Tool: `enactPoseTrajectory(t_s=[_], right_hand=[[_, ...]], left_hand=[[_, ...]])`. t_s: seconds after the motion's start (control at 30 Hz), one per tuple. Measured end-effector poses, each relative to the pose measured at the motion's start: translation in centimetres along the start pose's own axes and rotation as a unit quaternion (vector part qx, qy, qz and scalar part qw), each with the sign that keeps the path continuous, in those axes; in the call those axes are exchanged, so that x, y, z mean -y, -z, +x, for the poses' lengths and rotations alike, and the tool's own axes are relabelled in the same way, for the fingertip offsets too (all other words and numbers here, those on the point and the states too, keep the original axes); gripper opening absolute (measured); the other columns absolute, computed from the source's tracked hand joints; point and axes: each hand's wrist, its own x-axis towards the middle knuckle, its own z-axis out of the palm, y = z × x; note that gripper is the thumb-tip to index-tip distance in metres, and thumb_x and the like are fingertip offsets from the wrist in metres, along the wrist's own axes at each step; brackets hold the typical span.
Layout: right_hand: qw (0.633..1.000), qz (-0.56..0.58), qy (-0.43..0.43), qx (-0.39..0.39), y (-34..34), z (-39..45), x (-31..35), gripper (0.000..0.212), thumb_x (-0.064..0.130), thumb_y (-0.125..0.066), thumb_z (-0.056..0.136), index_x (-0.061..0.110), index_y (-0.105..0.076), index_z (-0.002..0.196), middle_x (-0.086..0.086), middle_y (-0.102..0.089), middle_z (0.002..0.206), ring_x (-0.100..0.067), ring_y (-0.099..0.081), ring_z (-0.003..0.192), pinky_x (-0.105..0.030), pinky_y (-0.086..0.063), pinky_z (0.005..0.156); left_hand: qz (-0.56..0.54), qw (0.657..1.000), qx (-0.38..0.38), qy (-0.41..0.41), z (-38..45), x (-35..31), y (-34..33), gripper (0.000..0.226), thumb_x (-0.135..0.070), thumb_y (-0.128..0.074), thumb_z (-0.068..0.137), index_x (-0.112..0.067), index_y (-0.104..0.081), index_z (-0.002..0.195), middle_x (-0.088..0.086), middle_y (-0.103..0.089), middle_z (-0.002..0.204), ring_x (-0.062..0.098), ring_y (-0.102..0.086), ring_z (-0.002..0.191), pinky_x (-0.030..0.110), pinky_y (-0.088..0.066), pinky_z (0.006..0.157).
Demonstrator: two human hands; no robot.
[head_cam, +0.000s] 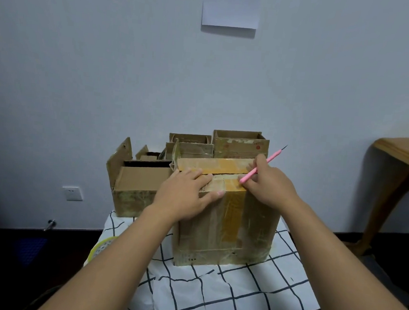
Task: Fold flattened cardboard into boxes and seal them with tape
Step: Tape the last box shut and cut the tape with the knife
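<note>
Head view. Open-flapped box just left of left hand. Left hand flat, fingers straight, pressing tape on top of cardboard box on checked tabletop. Right hand beside it, gripping pink craft knife, blade up.

Your right hand holds a pink craft knife with a dark tip over the brown cardboard box, which carries a yellow-orange tape strip across its top and down its front. Under the box lies a white cloth with a black grid pattern. Behind it the wall is pale grey-blue, with 1 white paper sheet
</note>
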Motion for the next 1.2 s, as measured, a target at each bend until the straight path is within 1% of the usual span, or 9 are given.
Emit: enactPoseTrajectory(t_s=[0.2, 0.33, 0.43, 0.5, 0.6, 0.8, 0.93, 1.03, 1.2], right_hand=[[0.960, 0.275, 0.046, -0.021, 0.4, -5.2, 2.1, 0.039, 0.022, -0.052, 0.099, 0.031, -0.035, 0.132, 0.011, -0.036, 0.150, -0.008, -0.035, 0.133, -0.037, -0.035, 0.109], [0.909, 0.407, 0.008, -0.091, 0.0, -6.5, 2.9, 0.019, 0.020, -0.048, 0.103, 0.031, -0.051, 0.119, 0.008, -0.057, 0.121, 0.006, -0.059, 0.098, -0.008, -0.048, 0.076], [0.935, 0.342, 0.001, -0.089, -0.1, -6.5, 3.2, 0.021, 0.031, -0.044, 0.104, 0.027, -0.050, 0.123, 0.009, -0.061, 0.107, 0.001, -0.059, 0.090, -0.009, -0.046, 0.064], [0.950, 0.300, 0.031, -0.075, 0.3, -6.1, 3.6, 0.032, 0.042, -0.034, 0.098, 0.027, -0.048, 0.122, 0.006, -0.063, 0.109, -0.008, -0.058, 0.100, -0.020, -0.046, 0.076], [0.972, 0.223, 0.071, 0.012, 0.4, -4.1, 4.8, 0.030, 0.041, -0.036, 0.089, 0.033, -0.038, 0.118, 0.004, -0.057, 0.127, -0.016, -0.050, 0.114, -0.038, -0.043, 0.096], [0.993, 0.053, 0.084, 0.066, -2.1, -1.4, 6.9, 0.014, 0.033, -0.044, 0.102, 0.025, -0.037, 0.111, 0.003, -0.060, 0.087, -0.013, -0.059, 0.074, -0.025, -0.046, 0.056], [0.997, 0.001, 0.081, 0.019, -3.1, -0.9, 6.9, 0.022, 0.042, -0.049, 0.099, 0.030, -0.033, 0.108, 0.005, -0.067, 0.106, -0.010, -0.064, 0.076, -0.026, -0.053, 0.053], [0.996, 0.034, 0.081, -0.002, -3.3, -0.8, 7.0, 0.035, 0.045, -0.062, 0.092, 0.031, -0.035, 0.108, 0.002, -0.064, 0.109, -0.008, -0.061, 0.077, -0.029, -0.056, 0.059], [0.993, 0.020, 0.112, -0.005, -3.2, -0.8, 6.7, 0.035, 0.041, -0.060, 0.094, 0.026, -0.032, 0.107, 0.004, -0.045, 0.150, -0.016, -0.056, 0.108, -0.037, -0.055, 0.075]], left_hand=[[0.001, 1.000, 0.004, 0.000, 0.0, 0.0, 0.1, 0.069, -0.073, -0.018, 0.094, -0.039, -0.029, 0.153, -0.009, -0.025, 0.162, 0.014, -0.019, 0.150, 0.041, -0.016, 0.121], [-0.048, 0.999, -0.004, -0.013, -0.2, 0.1, 0.3, 0.054, -0.054, -0.018, 0.104, -0.036, -0.033, 0.152, -0.007, -0.029, 0.161, 0.015, -0.021, 0.149, 0.039, -0.016, 0.120], [-0.060, 0.998, -0.006, -0.013, -0.2, 0.1, 0.4, 0.054, -0.056, -0.023, 0.103, -0.032, -0.036, 0.150, -0.006, -0.037, 0.156, 0.017, -0.031, 0.144, 0.041, -0.027, 0.116], [-0.076, 0.997, -0.024, 0.007, -0.3, -0.1, 0.4, 0.051, -0.060, -0.029, 0.100, -0.031, -0.044, 0.141, -0.005, -0.052, 0.140, 0.018, -0.047, 0.127, 0.040, -0.045, 0.094], [-0.094, 0.995, -0.036, 0.013, 0.2, 0.0, -0.1, 0.041, -0.060, -0.033, 0.099, -0.030, -0.051, 0.121, -0.006, -0.057, 0.112, 0.014, -0.048, 0.100, 0.033, -0.042, 0.070], [-0.287, 0.958, -0.007, -0.008, 0.0, 1.6, 0.3, 0.034, -0.020, -0.035, 0.105, -0.016, -0.059, 0.129, 0.007, -0.052, 0.139, 0.023, -0.040, 0.132, 0.033, -0.032, 0.103], [-0.442, 0.889, -0.109, 0.046, -2.6, 4.6, -0.2, 0.032, -0.015, -0.045, 0.103, -0.019, -0.062, 0.130, -0.006, -0.053, 0.141, 0.006, -0.044, 0.131, 0.022, -0.033, 0.109], [-0.446, 0.857, -0.208, 0.151, -6.2, 8.7, -2.0, 0.024, -0.012, -0.049, 0.101, -0.023, -0.068, 0.110, -0.013, -0.065, 0.108, -0.004, -0.056, 0.101, 0.004, -0.039, 0.082], [-0.378, 0.841, -0.204, 0.328, -11.8, 15.1, -6.7, 0.020, -0.011, -0.052, 0.097, -0.018, -0.070, 0.103, -0.002, -0.069, 0.092, 0.018, -0.063, 0.090, 0.024, -0.043, 0.073]])
